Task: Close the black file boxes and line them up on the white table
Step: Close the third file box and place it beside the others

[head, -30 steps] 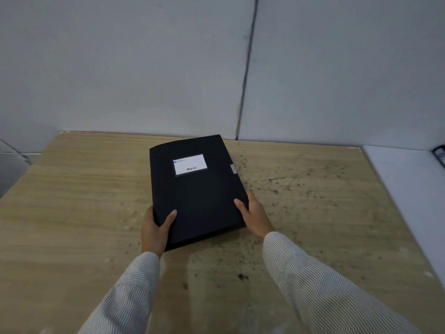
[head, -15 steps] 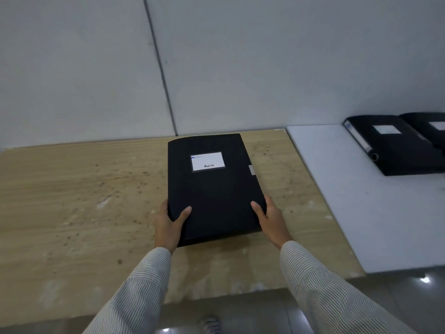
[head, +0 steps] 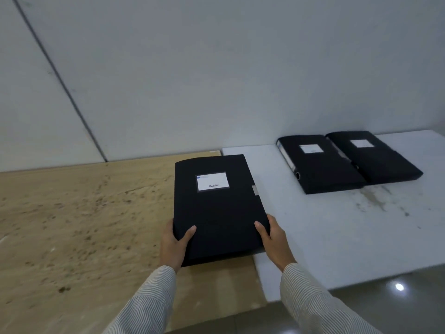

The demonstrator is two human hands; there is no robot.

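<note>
A closed black file box (head: 216,210) with a white label is held flat over the seam between the wooden table and the white table (head: 337,237). My left hand (head: 174,245) grips its near left corner, thumb on top. My right hand (head: 275,239) grips the near right corner, thumb on the lid. Two more closed black file boxes lie side by side, touching, at the back of the white table: one on the left (head: 321,165) and one on the right (head: 374,157).
The stained wooden table (head: 84,225) fills the left side. A grey panelled wall (head: 216,68) runs behind both tables. Glossy floor (head: 397,297) with a light reflection shows beyond the white table's near edge.
The box, held in both hands, has moved right from over the wooden table to the edge of the white table. My view has swung right, bringing both placed boxes fully into sight.
</note>
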